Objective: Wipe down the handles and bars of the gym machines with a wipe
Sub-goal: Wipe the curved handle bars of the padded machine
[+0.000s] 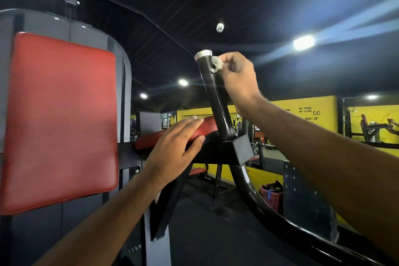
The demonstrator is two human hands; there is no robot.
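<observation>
A black upright handle [213,95] with a white end cap rises from the machine's black bracket [235,149]. My right hand [237,80] is shut on a small crumpled white wipe [216,63] and presses it against the handle just under the cap. My left hand [174,151] lies flat with fingers apart on the red arm pad [207,124] beside the handle's base, thumb hooked under the pad's edge. A curved black bar [254,198] runs down from the bracket to the lower right.
A large red back pad [62,121] on a grey frame fills the left. Behind are yellow walls with mirrors, other machines [371,129] and a red basket [272,196] on the dark floor. A grey panel [302,196] stands at the right.
</observation>
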